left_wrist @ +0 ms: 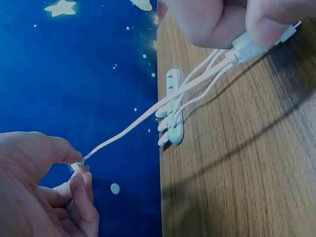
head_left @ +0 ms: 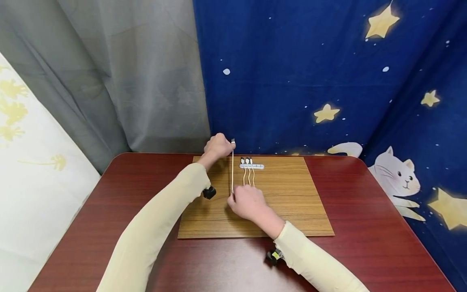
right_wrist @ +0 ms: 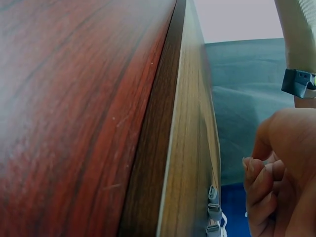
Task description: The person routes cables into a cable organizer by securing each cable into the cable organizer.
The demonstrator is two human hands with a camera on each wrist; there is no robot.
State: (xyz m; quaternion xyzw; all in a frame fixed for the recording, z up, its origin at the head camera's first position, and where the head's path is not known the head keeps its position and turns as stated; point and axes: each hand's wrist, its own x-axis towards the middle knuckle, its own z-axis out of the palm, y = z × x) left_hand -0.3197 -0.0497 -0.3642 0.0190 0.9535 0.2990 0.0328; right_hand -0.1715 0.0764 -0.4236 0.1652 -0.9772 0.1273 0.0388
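My left hand (head_left: pixel 219 146) pinches the small white plug (left_wrist: pixel 77 165) at one end of a white cable (head_left: pixel 232 170) between thumb and fingertips, beyond the back edge of the wooden board. The cable runs fairly straight to my right hand (head_left: pixel 248 200), which is over the middle of the board. In the left wrist view its thumb and fingers pinch a white connector block (left_wrist: pixel 247 48) where several thin cables join; a plug end sticks out past the thumb. Three other cables sit in a pale cable clip strip (head_left: pixel 258 166) near the board's back edge, plugs pointing backward.
The wood-grain board (head_left: pixel 292 207) lies on a dark red table (head_left: pixel 365 227). Behind the table hang a grey curtain (head_left: pixel 157 81) and a blue curtain (head_left: pixel 277 81) with stars. A black camera (head_left: pixel 209 192) hangs at the left sleeve, another camera (head_left: pixel 273 256) at the right.
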